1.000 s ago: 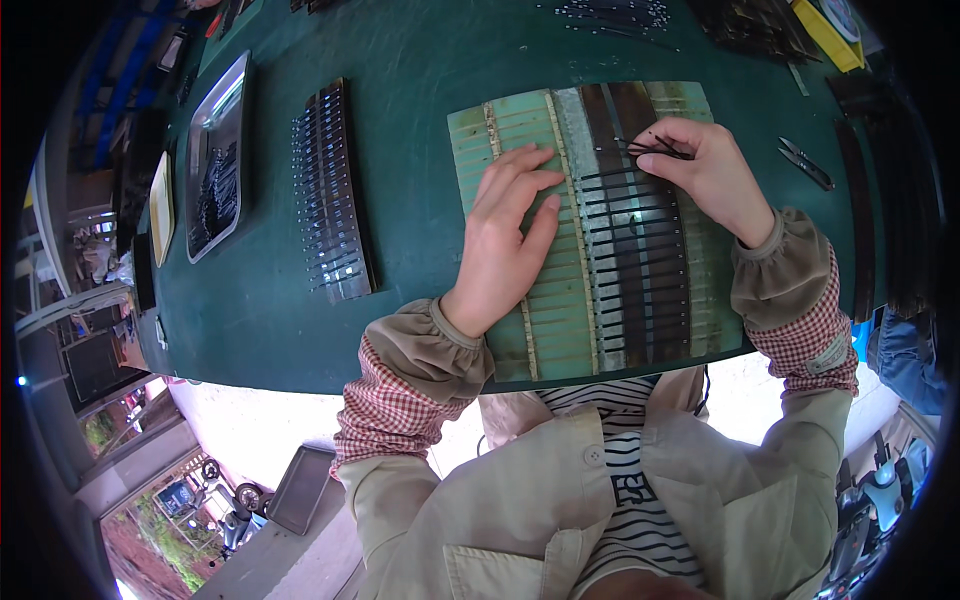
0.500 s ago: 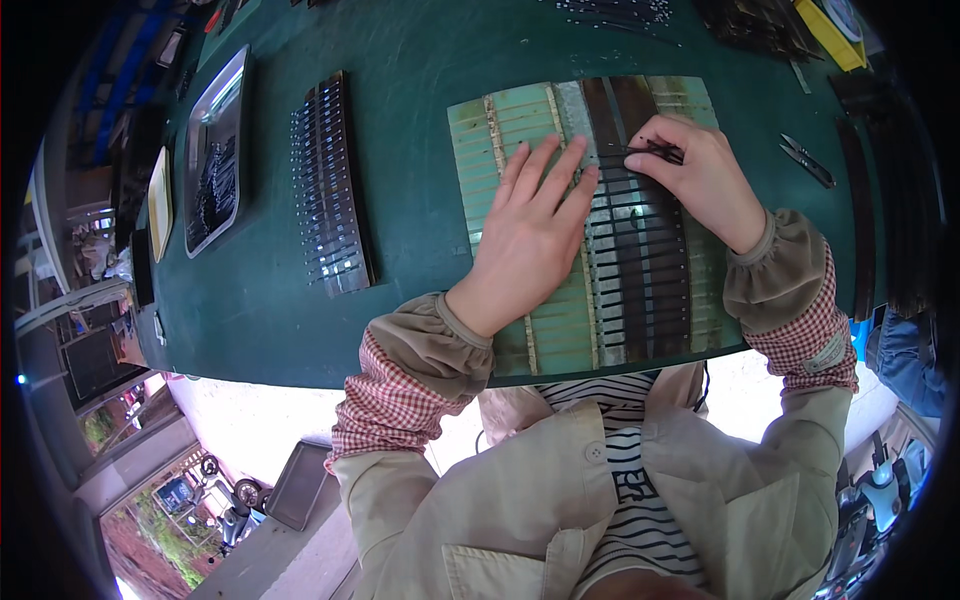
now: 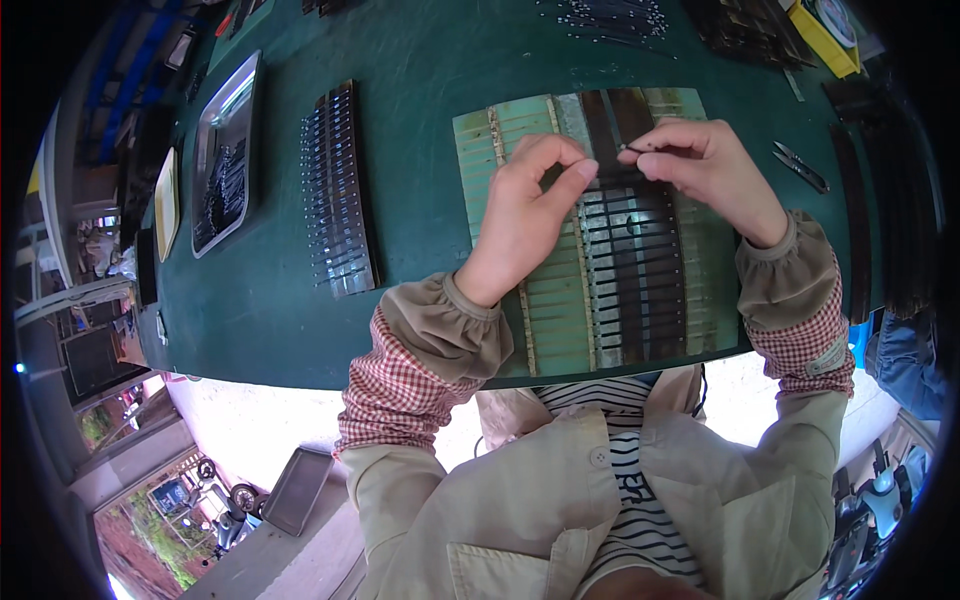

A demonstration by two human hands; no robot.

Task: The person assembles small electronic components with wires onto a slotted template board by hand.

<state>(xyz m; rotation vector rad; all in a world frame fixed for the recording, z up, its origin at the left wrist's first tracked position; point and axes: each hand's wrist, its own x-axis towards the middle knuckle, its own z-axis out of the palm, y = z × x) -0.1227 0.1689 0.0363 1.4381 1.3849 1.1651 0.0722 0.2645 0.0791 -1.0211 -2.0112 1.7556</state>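
Grip of the right hand (image 3: 722,182) is narrow, thumb and forefinger pinched on a thin dark wire (image 3: 625,148) above the upper part of the green board (image 3: 553,330), which lies on the worktop (image 3: 420,200); the left hand (image 3: 518,215) has thumb and forefinger close together, contents not discernible. Step in hand is judged to be adding the wire to the row of crosswise wires (image 3: 635,265) on the board; the next move appears to call for parallel alignment and even lowering.
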